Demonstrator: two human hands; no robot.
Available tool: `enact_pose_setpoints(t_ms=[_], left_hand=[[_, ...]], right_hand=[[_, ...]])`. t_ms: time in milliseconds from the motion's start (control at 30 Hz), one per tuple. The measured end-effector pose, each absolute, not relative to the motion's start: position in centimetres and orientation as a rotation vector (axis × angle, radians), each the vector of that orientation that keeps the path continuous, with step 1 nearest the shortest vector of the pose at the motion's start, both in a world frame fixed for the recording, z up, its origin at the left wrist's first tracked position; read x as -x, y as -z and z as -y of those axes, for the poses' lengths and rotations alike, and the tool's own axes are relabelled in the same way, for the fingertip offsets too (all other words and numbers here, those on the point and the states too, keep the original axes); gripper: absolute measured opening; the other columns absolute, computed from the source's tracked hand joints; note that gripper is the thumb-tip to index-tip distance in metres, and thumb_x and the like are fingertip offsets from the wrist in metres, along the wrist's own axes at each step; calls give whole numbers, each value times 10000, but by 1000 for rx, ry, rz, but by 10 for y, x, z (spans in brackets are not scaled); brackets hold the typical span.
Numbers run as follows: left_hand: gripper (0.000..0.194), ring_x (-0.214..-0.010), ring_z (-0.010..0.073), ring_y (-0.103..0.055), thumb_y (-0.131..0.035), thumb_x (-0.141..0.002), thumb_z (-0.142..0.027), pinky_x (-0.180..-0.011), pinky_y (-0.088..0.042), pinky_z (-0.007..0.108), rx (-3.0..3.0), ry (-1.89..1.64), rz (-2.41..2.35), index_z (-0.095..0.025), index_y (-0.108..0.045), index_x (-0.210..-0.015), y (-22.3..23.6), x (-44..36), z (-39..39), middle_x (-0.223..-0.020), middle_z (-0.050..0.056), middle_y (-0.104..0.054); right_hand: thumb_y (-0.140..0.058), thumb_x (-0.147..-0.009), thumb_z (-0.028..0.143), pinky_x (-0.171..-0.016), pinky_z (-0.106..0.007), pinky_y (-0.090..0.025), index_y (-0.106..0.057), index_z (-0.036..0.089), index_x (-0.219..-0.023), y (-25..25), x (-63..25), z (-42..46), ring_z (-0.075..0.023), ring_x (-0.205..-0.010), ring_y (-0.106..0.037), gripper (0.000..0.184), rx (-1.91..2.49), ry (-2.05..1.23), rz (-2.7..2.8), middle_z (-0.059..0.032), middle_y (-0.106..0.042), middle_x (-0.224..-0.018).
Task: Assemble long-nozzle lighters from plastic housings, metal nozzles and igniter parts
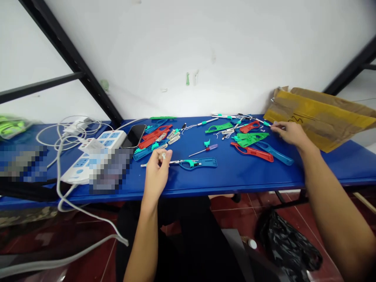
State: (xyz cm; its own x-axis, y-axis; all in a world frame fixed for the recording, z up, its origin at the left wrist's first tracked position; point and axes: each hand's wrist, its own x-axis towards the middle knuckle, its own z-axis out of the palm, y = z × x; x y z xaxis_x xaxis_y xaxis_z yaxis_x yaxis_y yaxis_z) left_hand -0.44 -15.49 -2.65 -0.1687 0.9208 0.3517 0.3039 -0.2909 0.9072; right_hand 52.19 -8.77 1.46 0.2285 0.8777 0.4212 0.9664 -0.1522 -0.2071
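Blue handle half beside left hand; right hand at a rod near the carton

Blue handle half (210, 162) flat on the worktop (182, 186), near its front edge, just right of the left hand (157, 168) and well apart from the right hand (289, 133). Teal trigger piece (191, 163) and metal rod (174, 162) lie along it; the rod runs left behind the left hand, tip showing on the other side.

Left hand: thumb and fingers pinched on a small pale part (161, 156), mostly covered, exact kind unclear. Right hand: fingers bunched at the end of a teal-banded rod (266, 123), beside the taped carton (320, 117). Cannot tell whether it grips the rod or only touches it.

Between the hands, beyond the blue half: screwdriver (207, 149). Nearer the right hand: green handle halves (251, 139) overlapping, a red handle half (258, 153) in front of them.

Hard to make out: thin wires and rods tangle at the back. Carton's marking only partly legible. A pixelated patch hides whatever lies by the power strip (113, 139); a second blurs the far left. Bag of bright green items (13, 127) cut off by the left edge.
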Motion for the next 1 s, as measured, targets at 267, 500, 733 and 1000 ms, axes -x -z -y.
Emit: enact_pose_setpoints(t_ms=[267,500,733,1000], left_hand=[[407,-691,150,-532,-732,-974,-590,-657,-473,268,-1502,-1524,-1401,-218,-732,-1141,24,3,153,-778,-22,-541],[490,-719,163,-552,-696,-1014,-576,-730,-504,290,-1609,-1439,-1360,-235,-735,-1364,29,5,153,-794,-15,-552],[487,-709,170,-562,-550,-1106,-562,-688,-509,287,-1683,-1408,-1220,-246,-749,-1418,24,3,163,-825,16,-608],[365,-775,181,-652,-538,-1132,-485,-781,-520,290,-1890,-1335,-1167,-245,-757,-1298,18,4,172,-920,30,-704]], right_hand=[[-843,-876,276,-806,-403,-450,-846,242,-841,0,-528,74,-241,-794,-648,49,2067,-92,1600,-104,-804,-882],[-823,-828,326,-720,-426,-462,-739,261,-701,-5,-514,76,-248,-675,-609,165,1976,-180,1369,-89,-745,-711],[-658,-885,303,-532,-385,-446,-668,235,-1053,-33,-434,99,-179,-567,-516,182,1581,-208,1165,-156,-778,-978],[-700,-986,469,-597,-405,-612,-750,313,-1052,-16,-219,152,-228,-735,-744,176,1058,-552,1317,-66,-826,-1076]])
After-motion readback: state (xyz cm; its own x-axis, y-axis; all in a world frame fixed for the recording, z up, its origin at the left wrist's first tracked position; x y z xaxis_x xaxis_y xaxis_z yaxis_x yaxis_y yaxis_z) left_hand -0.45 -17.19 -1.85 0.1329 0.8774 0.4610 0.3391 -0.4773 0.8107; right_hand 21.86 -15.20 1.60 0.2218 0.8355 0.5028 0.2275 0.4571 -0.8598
